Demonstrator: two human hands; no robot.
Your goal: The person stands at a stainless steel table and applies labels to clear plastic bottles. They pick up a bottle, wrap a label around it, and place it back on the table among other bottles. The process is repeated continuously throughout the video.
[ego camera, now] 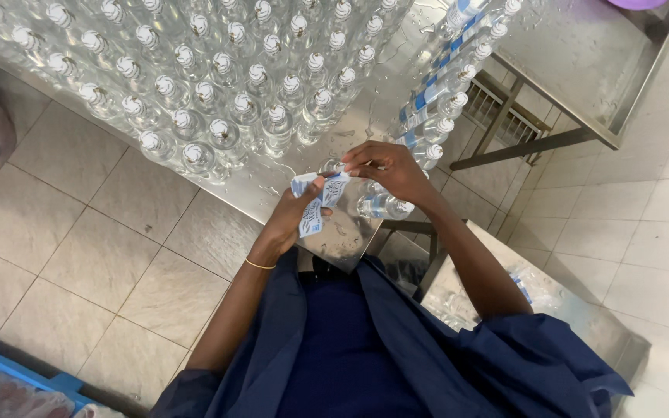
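Observation:
My left hand (292, 214) holds a small bunch of blue and white label sleeves (313, 203) over the near corner of a wet steel table (272, 197). My right hand (387, 170) pinches the top sleeve of that bunch with its fingertips. A clear plastic bottle (383, 206) lies on its side just under my right hand. Several unlabelled clear bottles with white caps (210, 93) stand packed together on the table beyond my hands.
Several labelled bottles (447, 85) with blue and white bands lie in a row to the right. A second steel table (582, 54) stands at the far right, a lower steel surface (497, 294) beside me. Blue crates (17, 379) sit on the tiled floor at bottom left.

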